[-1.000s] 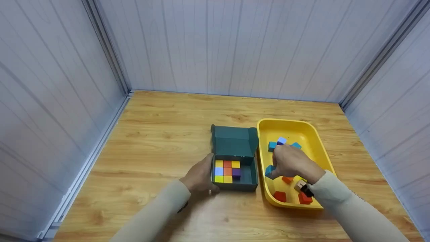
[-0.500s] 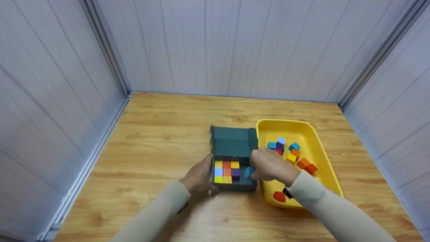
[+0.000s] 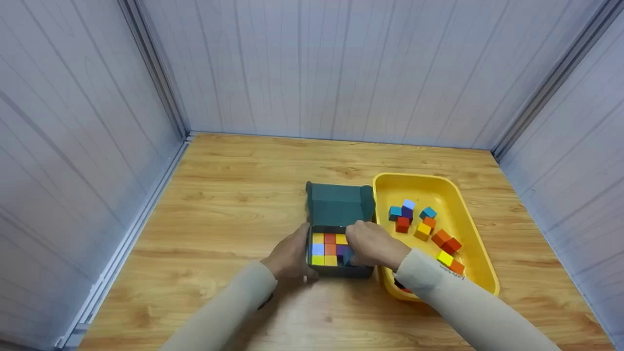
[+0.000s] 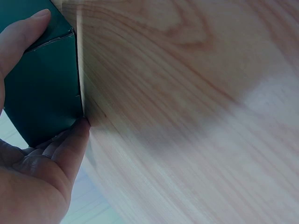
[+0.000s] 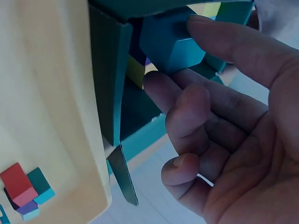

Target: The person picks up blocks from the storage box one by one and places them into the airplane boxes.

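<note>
My left hand (image 3: 288, 256) grips the left side of a small dark green cardboard box (image 3: 336, 271). In the left wrist view its thumb lies on one face of the box (image 4: 44, 88) and its fingers on another. My right hand (image 3: 376, 243) pinches a blue cube (image 5: 175, 39) between thumb and fingers, inside the right part of the box; the head view shows only a little of that cube. Beside it, rows of coloured cubes (image 3: 330, 249) fill the box's left part, among them yellow, orange, lilac and purple ones.
A yellow tray (image 3: 451, 195) stands right of the box, with several loose cubes (image 3: 422, 231) in it; my right forearm crosses its near end. The box's open lid (image 3: 336, 210) leans back behind it. Pale walls enclose the wooden table (image 3: 243, 185).
My right hand has carried the blue cube left, out of the yellow tray and into the box, up to the purple cube. My left hand has stayed at the box's side.
</note>
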The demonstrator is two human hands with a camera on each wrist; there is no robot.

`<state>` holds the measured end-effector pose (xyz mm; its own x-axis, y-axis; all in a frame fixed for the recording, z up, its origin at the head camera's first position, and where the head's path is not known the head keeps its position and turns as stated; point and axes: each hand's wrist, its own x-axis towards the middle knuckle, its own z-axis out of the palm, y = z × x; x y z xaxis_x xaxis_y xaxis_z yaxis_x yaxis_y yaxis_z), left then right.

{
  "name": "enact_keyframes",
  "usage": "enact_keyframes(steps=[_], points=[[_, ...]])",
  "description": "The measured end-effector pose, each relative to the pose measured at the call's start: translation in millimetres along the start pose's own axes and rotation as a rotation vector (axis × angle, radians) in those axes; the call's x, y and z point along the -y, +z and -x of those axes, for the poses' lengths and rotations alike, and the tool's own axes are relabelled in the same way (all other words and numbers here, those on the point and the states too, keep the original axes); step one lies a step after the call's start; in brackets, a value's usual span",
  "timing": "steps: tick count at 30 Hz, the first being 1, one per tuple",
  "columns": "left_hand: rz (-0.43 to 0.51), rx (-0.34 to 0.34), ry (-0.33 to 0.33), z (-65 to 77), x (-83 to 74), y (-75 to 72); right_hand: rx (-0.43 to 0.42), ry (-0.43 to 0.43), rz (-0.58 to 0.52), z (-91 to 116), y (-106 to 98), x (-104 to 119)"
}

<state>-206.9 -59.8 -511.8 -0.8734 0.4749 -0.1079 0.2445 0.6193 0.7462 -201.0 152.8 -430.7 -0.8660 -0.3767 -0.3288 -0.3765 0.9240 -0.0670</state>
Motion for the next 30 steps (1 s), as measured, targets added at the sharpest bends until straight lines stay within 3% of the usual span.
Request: enact_keyframes(steps=[6,19,30], points=[[-0.006,0.003,-0.017,-0.8,-0.1,-0.5,-0.006,-0.029,0.054,-8,6,9],[-0.014,-0.008,0.03,-1.0,1.7,0.7,-0.045,-0.11,0.128,-25,23,20],[-0.01,-0.025,0.054,0.0,4.4,1.5,-0.062,-0.13,0.14,-26,20,12]])
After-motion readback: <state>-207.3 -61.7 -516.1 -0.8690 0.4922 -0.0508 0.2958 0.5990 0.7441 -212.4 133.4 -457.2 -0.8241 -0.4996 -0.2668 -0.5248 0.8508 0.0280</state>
